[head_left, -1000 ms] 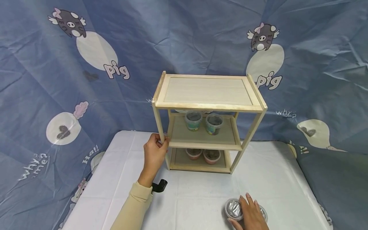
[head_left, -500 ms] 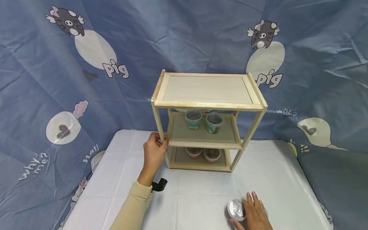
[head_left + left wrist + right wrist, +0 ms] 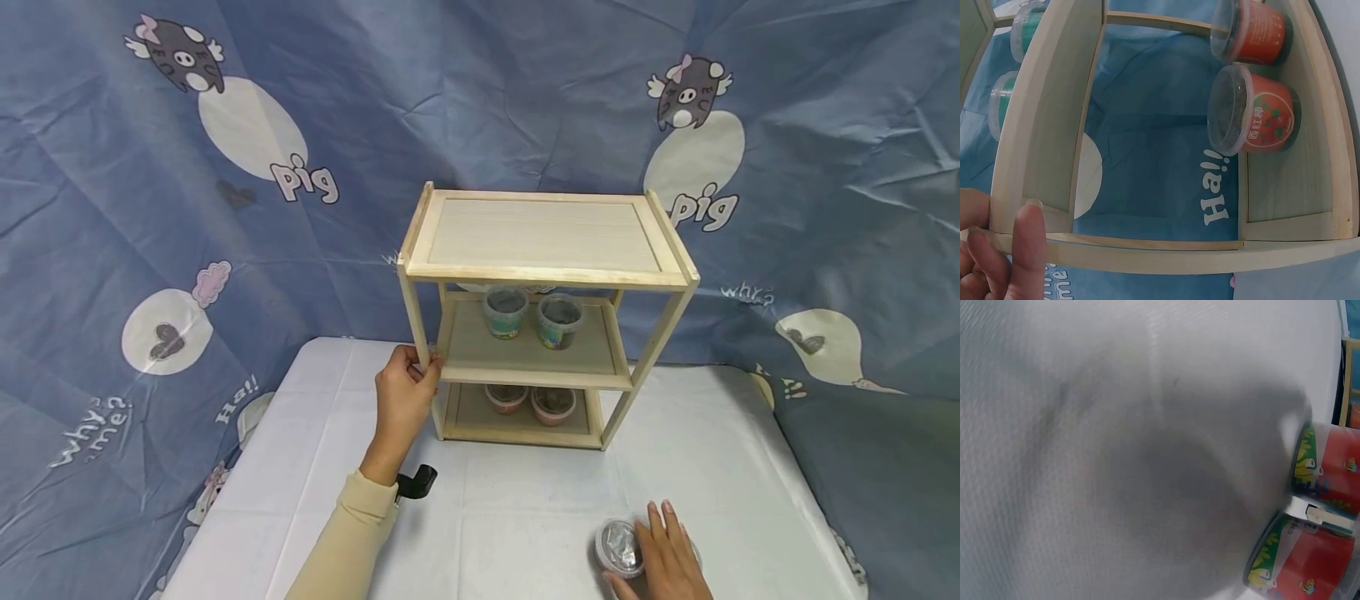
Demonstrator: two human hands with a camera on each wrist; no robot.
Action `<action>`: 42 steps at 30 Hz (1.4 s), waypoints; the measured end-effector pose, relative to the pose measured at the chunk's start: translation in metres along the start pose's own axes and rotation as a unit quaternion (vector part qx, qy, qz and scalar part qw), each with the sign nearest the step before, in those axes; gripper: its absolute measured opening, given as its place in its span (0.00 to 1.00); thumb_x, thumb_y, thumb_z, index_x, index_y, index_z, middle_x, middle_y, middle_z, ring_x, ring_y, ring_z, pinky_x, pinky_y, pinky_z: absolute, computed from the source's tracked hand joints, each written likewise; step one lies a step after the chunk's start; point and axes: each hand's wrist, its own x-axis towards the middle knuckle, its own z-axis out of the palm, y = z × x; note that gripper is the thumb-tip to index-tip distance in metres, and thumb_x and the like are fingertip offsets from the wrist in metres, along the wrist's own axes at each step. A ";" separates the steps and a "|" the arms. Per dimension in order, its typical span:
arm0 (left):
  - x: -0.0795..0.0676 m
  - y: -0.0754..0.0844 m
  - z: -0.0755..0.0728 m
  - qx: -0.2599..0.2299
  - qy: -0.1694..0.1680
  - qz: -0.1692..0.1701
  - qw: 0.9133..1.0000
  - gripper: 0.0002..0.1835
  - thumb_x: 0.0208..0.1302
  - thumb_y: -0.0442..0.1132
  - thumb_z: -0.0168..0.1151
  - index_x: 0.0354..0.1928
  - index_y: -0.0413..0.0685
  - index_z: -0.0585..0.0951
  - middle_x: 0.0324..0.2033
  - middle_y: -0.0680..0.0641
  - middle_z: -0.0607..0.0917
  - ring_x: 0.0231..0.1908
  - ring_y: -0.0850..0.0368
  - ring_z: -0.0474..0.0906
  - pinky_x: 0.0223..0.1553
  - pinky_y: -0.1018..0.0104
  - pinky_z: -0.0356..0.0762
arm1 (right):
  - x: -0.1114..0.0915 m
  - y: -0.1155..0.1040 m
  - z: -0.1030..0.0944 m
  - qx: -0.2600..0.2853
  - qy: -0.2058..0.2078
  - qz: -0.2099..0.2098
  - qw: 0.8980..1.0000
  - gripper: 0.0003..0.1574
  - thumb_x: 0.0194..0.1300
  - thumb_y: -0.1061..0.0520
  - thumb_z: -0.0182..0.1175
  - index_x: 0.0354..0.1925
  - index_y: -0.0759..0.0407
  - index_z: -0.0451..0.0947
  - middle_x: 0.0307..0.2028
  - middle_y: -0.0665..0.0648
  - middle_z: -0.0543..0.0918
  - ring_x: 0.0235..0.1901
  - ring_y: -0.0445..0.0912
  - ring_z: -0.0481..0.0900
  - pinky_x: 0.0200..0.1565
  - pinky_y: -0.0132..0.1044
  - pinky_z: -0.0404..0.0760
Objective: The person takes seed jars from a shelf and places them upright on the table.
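Note:
My left hand (image 3: 405,393) grips the front left post of a small three-tier wooden shelf (image 3: 547,237); in the left wrist view its thumb (image 3: 1029,250) lies over the post. At the front right of the table, my right hand (image 3: 666,557) rests against a round plastic cup (image 3: 619,548) with a silvery top, fingers straight, thumb near the cup's front edge. The hand mostly hides a second cup (image 3: 697,553). Red labels with green and yellow bases mark the near cup (image 3: 1313,559) and the other cup (image 3: 1332,465) in the right wrist view; no fingers show there.
Two green-labelled cups (image 3: 505,313) stand on the middle tier and two red ones (image 3: 553,407) on the bottom tier. A white cloth (image 3: 517,508) covers the table. Blue printed fabric (image 3: 480,108) hangs behind and at both sides.
My right hand and the silvery-topped cup beside it have shifted slightly to the right. My left hand keeps its grip on the shelf post.

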 end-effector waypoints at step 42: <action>0.000 0.001 0.000 0.000 0.002 0.000 1.000 0.07 0.69 0.36 0.71 0.42 0.42 0.82 0.21 0.49 0.84 0.18 0.60 0.79 0.19 0.66 0.76 | 0.136 -0.036 -0.081 0.081 0.025 -0.030 0.996 0.64 0.71 0.22 0.52 0.78 0.72 0.56 0.77 0.70 0.62 0.76 0.64 0.61 0.78 0.38 0.50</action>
